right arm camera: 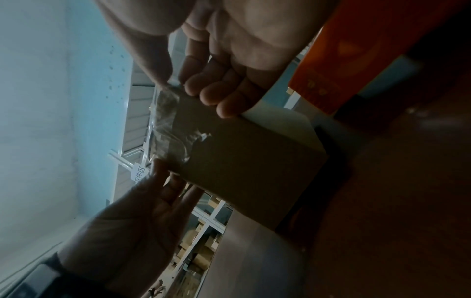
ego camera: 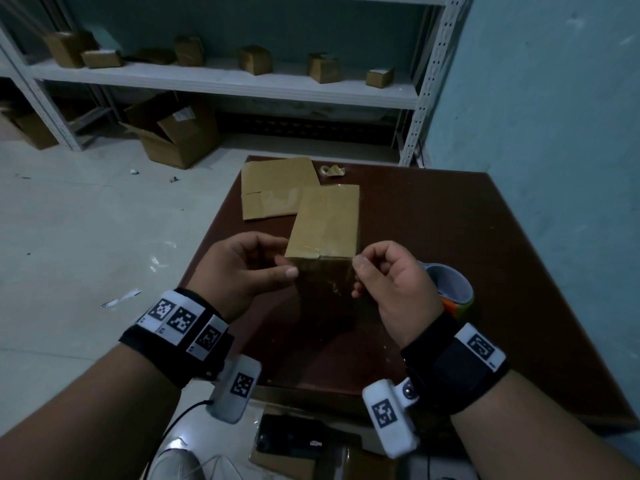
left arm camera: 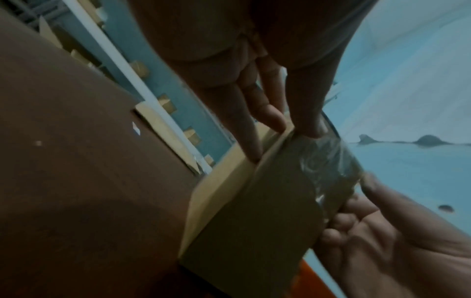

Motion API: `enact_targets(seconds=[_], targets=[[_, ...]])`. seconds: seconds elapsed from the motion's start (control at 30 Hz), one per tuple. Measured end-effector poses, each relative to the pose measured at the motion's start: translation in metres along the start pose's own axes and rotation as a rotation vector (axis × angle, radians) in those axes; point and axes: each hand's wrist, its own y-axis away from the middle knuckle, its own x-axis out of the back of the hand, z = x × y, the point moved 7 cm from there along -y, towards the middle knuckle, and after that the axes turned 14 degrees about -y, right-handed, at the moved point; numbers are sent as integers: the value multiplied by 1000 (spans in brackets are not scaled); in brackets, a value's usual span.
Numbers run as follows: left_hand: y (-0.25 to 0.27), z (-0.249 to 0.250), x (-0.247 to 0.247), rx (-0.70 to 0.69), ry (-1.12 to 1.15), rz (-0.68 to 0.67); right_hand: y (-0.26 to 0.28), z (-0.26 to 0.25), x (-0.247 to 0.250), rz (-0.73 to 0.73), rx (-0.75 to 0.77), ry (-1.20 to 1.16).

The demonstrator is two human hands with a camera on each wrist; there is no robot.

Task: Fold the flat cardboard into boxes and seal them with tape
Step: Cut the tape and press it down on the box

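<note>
Fingers (ego camera: 289, 271) of both hands pinch the clear tape (left arm camera: 328, 159) at the box's (ego camera: 325, 220) near top edge; tape roll (ego camera: 450, 285) right of box.

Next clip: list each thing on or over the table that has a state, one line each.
Folded box: closed, taped along its seam, standing on the table.
Flat cardboard: unfolded, lying flat.
Tape roll: lying on the table, unheld.
Left hand: grip on the box's near edge.
Right hand: pinching the tape end.

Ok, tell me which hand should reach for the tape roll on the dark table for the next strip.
Probably right. The clear tape roll with the orange core sits on the dark brown table just beyond the right hand. The left hand is across the brown cardboard box, and could steady it.
</note>
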Motion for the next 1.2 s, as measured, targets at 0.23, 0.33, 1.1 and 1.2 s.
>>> enact_targets(seconds=[0.23, 0.33, 1.1, 1.2], targets=[[3, 18, -1, -246, -562, 134, 1, -8, 0, -60, 134, 231], [2, 22, -6, -277, -644, 110, 4, -13, -2, -60, 218, 389], [6, 22, -10, -154, -578, 86, -8, -9, 1, -104, 98, 393], [8, 20, -9, 3, -246, 68, -4, -9, -3, -149, 98, 348]])
